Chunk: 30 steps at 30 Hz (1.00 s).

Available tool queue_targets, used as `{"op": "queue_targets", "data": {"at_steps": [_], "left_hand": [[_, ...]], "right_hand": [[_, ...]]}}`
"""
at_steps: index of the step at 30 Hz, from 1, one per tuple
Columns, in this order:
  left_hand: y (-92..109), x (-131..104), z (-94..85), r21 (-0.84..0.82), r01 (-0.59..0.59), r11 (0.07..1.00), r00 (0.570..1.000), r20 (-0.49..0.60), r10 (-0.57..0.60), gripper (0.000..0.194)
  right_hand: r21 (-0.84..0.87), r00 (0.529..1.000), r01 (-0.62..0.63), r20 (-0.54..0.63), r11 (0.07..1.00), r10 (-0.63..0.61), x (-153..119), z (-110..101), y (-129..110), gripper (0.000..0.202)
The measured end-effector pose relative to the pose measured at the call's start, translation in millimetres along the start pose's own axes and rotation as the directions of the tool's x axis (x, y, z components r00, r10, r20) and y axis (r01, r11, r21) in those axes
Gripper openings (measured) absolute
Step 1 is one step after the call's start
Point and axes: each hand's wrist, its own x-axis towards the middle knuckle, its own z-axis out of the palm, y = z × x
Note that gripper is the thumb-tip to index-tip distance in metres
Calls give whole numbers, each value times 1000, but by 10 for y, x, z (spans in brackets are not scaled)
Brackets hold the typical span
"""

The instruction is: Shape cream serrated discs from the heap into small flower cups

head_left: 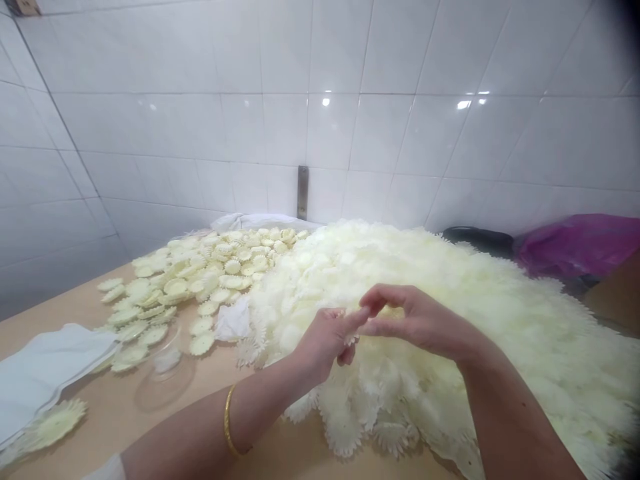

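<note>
Pale yellow, gauzy flower-shaped layers with toothed edges lie in a broad loose heap [320, 267] across the middle and right of a tan tabletop [210, 400], below a white tiled wall [280, 127]. In front of the heap, the left hand [327, 340], with a gold bangle [228, 420] at its wrist, has its fingers closed on a small scalloped flower piece [351, 340], mostly hidden by them. The right hand [425, 323] reaches in, thumb and forefinger at the left hand's fingertips; whether they pinch anything, I cannot tell. To the left are many thicker, cupped flower discs [233, 267], near a crumpled white tissue [233, 320] and a folded white cloth [50, 373]. Judging by the two piles, the compact discs look finished and the larger loose heap looks untouched, so more seems left than done; the held piece appears partway between.
</note>
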Motion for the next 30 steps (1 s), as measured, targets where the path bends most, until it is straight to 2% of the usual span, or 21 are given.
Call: {"op": "queue_targets", "data": {"at_steps": [4, 9, 11, 13, 15, 17, 19, 23, 27, 29, 30], "left_hand": [[7, -22, 22, 9, 2, 1000, 999, 33, -2, 47], [46, -61, 60, -98, 116, 988, 993, 17, -115, 50], [61, -74, 70, -95, 110, 989, 992, 73, -103, 44], [78, -90, 78, -65, 75, 995, 988, 137, -65, 39], [103, -109, 90, -26, 20, 999, 989, 150, -15, 42], [131, -127, 106, 10, -40, 999, 992, 120, 38, 44], [151, -131, 122, 35, -70, 997, 994, 89, 67, 43], [170, -93, 125, 24, -94, 995, 993, 67, 93, 41], [190, -188, 170, 49, -123, 991, 992, 42, 121, 41], [188, -345, 254, 114, -153, 982, 987, 57, 147, 42], [180, -433, 306, 162, -181, 970, 979, 119, 163, 43]], "right_hand": [[71, 997, 68, 41, 995, -71, 40, 85, -9, 15], [49, 997, 71, -2, 996, -71, 63, 78, 29, 20], [19, 997, 72, -39, 997, -71, 67, 76, 40, 21], [-24, 987, 38, -157, 999, -42, 77, 96, 40, 23], [-68, 940, -30, -340, 997, 6, 97, 138, 29, 25], [-111, 862, -92, -507, 990, 24, 122, 192, 11, 27], [-157, 804, -126, -595, 979, 8, 146, 248, -8, 28], [-244, 760, -165, -648, 956, -34, 181, 350, -47, 30], [-285, 765, -181, -642, 941, -48, 206, 352, -17, 32], [-291, 727, -245, -687, 925, -24, 192, 247, 56, 31], [-287, 682, -297, -732, 911, -8, 171, 167, 102, 30]]}}
